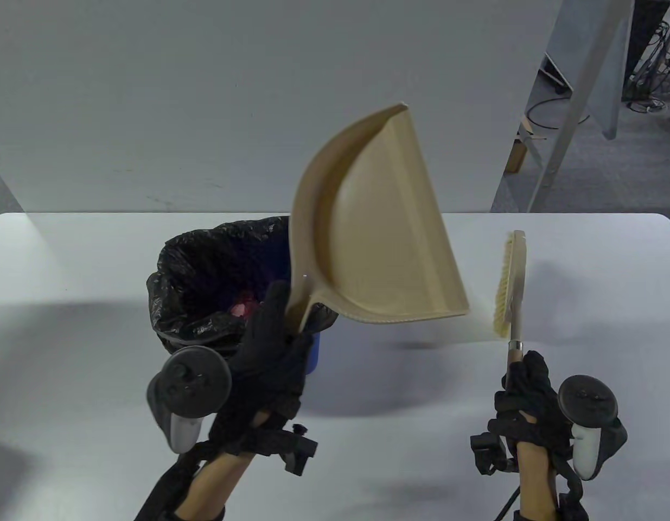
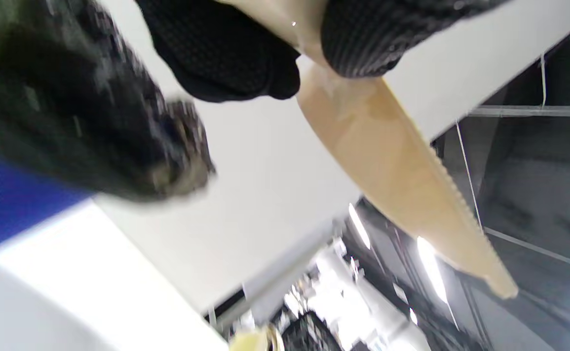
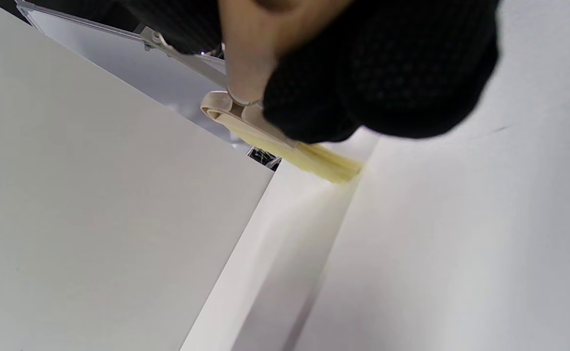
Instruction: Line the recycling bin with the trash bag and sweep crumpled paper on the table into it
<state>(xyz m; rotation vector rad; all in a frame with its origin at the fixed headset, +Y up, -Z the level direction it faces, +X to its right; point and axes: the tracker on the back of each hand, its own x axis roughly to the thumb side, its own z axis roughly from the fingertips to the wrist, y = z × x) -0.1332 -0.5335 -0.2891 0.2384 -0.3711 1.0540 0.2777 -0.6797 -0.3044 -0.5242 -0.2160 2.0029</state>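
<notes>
A blue bin point(image 1: 313, 355) lined with a black trash bag point(image 1: 204, 271) stands left of the table's middle; something pink point(image 1: 242, 308) lies inside it. My left hand point(image 1: 272, 347) grips the handle of a tan dustpan point(image 1: 378, 239), raised and tilted up on edge above the bin's right rim. In the left wrist view the dustpan point(image 2: 402, 180) runs from my fingers point(image 2: 226, 58), with the bag point(image 2: 85, 112) blurred at left. My right hand point(image 1: 524, 391) holds a wooden hand brush point(image 1: 512, 287) by its handle, bristles facing left, over the table point(image 1: 69, 353). The brush point(image 3: 285, 144) shows under my right fingers point(image 3: 387, 73).
A grey partition wall point(image 1: 204, 97) stands right behind the table's far edge. To the far right, beyond the table, are a slanted metal frame point(image 1: 568, 114) and floor cables point(image 1: 646, 103). The table's left and near parts are bare white surface.
</notes>
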